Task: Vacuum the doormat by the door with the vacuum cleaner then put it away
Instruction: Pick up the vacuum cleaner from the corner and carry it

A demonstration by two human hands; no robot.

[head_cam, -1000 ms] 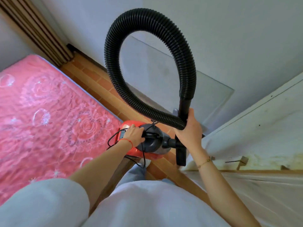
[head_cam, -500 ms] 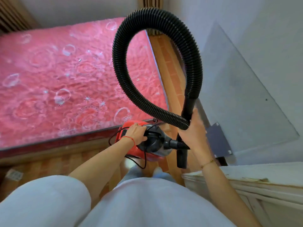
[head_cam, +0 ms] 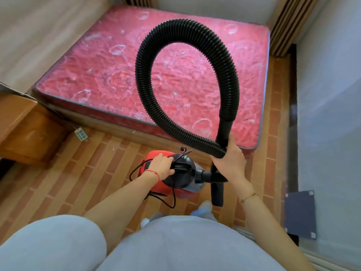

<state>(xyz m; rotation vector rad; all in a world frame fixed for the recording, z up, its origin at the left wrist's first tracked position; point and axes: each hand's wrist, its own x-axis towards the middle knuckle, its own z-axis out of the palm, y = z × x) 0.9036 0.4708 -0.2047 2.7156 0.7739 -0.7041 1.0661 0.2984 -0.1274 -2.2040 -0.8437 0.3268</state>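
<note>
Both hands carry a small vacuum cleaner [head_cam: 175, 173] above a wooden floor [head_cam: 93, 159].

The left hand [head_cam: 161, 166] curls over the black handle on top of the red and black vacuum cleaner, gripping it; a red string circles that wrist. The right hand [head_cam: 229, 160], just to the right of the left one, closes around the black hose [head_cam: 187, 81] where its ribbed end crosses the stiff tube, holding both together. From that grip the hose rises in a big loop above both hands, and the nozzle [head_cam: 217, 193] hangs straight down below the right hand. A thin black cord [head_cam: 170, 200] dangles beneath the left hand. Beyond the hands lies a pink mattress [head_cam: 109, 75]; far left of the left hand stands a wooden cabinet [head_cam: 27, 130], with a small remote [head_cam: 80, 133] on the floor beside it. Right of the right hand is a pale wall [head_cam: 330, 118]. The doormat is not visible.
</note>
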